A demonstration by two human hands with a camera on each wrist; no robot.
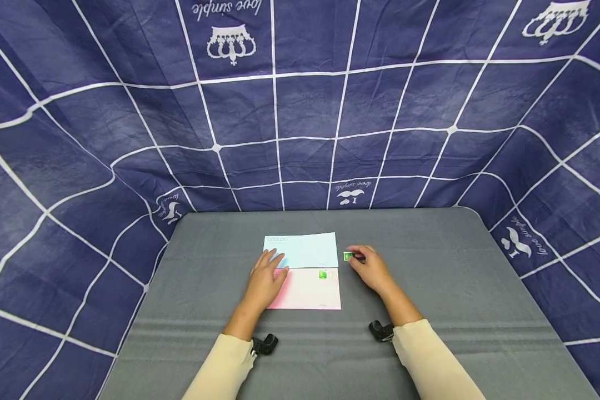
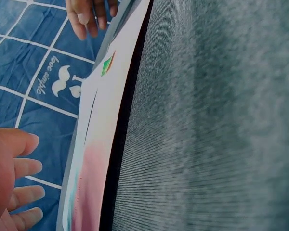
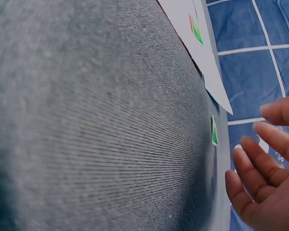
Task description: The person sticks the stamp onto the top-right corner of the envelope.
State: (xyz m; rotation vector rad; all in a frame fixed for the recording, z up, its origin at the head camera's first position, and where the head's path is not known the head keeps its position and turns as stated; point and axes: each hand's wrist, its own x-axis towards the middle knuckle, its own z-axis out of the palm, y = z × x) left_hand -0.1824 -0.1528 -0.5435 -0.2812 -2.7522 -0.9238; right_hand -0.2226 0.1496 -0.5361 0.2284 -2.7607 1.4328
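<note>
Left hand (image 1: 266, 282) over the left ends of two envelopes, fingers apart and loosely bent, gripping nothing; left wrist view has them clear of the paper. Pale blue envelope (image 1: 310, 250) is far, pink and white envelope (image 1: 305, 294) near; long edges meet, can't tell if one overlaps. Pink one has a green stamp (image 1: 322, 274) at its far right corner. Blue one has a row of small boxes at its far left.

Right hand (image 1: 372, 270) at the loose green stamp (image 1: 347, 256), which sits just right of the blue envelope. From the head view, fingers overlap the stamp's right side; right wrist view shows a gap between thumb and index, fingers half bent, nothing pinched. Can't tell if a fingertip touches the stamp.

Everything on a grey cloth-covered worktop (image 1: 430, 255). Navy curtain (image 1: 380, 105) with white grid lines behind and at both sides, crown and moustache prints. Cream sleeves (image 1: 435, 355) on both arms; black device (image 1: 380, 331) at each wrist.
</note>
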